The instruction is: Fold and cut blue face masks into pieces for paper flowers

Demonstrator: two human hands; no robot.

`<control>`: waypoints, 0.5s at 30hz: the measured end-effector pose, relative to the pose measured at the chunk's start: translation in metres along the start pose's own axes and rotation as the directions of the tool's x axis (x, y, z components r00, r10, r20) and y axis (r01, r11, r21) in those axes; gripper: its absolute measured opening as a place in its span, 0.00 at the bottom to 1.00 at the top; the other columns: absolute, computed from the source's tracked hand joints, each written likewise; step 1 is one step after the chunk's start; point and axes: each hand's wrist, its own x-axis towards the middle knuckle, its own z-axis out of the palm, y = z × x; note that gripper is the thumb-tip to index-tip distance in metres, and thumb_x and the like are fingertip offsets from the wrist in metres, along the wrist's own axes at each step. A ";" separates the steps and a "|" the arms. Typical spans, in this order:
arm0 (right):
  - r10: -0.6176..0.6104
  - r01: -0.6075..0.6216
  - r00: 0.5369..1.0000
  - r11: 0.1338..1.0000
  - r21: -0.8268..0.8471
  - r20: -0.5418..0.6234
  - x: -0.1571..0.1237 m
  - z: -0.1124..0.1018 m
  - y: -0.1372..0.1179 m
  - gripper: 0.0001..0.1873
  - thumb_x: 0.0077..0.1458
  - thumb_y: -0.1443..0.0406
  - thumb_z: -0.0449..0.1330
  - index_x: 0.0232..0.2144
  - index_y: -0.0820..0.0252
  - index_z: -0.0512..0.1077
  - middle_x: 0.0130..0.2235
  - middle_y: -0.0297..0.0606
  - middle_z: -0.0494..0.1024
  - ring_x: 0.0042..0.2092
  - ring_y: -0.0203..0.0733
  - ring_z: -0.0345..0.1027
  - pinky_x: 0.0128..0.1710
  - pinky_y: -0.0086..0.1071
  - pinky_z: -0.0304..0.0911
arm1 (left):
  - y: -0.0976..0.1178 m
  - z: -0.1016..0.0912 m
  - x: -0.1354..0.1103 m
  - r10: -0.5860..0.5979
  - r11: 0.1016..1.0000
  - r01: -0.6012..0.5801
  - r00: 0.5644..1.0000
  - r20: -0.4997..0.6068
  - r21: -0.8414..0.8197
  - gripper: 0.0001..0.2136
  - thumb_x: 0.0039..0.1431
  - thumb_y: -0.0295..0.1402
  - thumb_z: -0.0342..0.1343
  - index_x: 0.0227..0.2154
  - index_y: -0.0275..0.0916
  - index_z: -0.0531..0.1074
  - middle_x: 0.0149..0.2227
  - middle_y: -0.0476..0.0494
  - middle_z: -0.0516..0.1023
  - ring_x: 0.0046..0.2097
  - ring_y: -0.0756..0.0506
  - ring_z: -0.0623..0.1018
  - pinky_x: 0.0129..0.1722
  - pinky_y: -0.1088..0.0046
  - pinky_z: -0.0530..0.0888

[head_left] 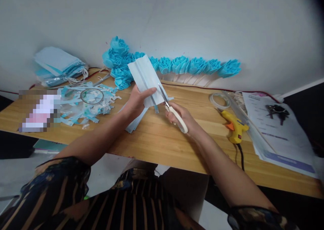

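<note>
My left hand (139, 100) grips a pale blue face mask (145, 76), thumb across its front, holding it up above the table. In my right hand (181, 117) are scissors with white handles (178, 118), their blades lying along the mask's right edge. A narrow blue strip (157, 108) hangs by the mask's lower end, close to the scissors. More flat pale blue pieces (136, 120) lie on the wooden table under my left hand.
Blue flowers on sticks (179, 64) line the wall. To the left are stacked masks (59, 63), blue scraps (73, 105), a tape roll (91, 96) and a blurred-out phone (40, 113). A yellow glue gun (235, 125), clear tape (219, 101), papers (278, 135) and keys (277, 111) lie right.
</note>
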 end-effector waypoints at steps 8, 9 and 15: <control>0.001 0.000 1.000 1.000 -0.018 0.013 0.000 -0.001 0.001 0.34 0.52 0.40 0.69 0.52 0.55 0.78 0.30 0.31 0.67 0.28 0.35 0.57 0.25 0.32 0.54 | 0.001 0.001 -0.002 0.024 0.999 -0.025 1.000 0.020 0.037 0.32 0.47 0.42 0.73 0.54 0.39 0.71 0.43 0.39 0.82 0.46 0.37 0.82 0.47 0.59 0.80; 0.003 -0.003 1.000 1.000 -0.013 0.013 0.000 -0.001 0.001 0.34 0.52 0.40 0.69 0.51 0.55 0.78 0.29 0.30 0.67 0.27 0.35 0.57 0.25 0.32 0.54 | 0.001 0.000 -0.002 0.027 0.999 -0.028 0.999 0.021 0.041 0.32 0.47 0.42 0.73 0.54 0.39 0.70 0.43 0.39 0.82 0.46 0.37 0.82 0.47 0.59 0.80; 0.043 -0.043 0.999 0.999 0.025 0.018 0.002 -0.002 0.003 0.35 0.50 0.40 0.70 0.51 0.55 0.74 0.27 0.29 0.69 0.26 0.35 0.60 0.23 0.31 0.55 | 0.001 -0.001 0.001 0.015 0.999 -0.015 1.000 0.006 0.028 0.31 0.47 0.40 0.73 0.54 0.41 0.72 0.42 0.42 0.83 0.44 0.39 0.82 0.46 0.61 0.80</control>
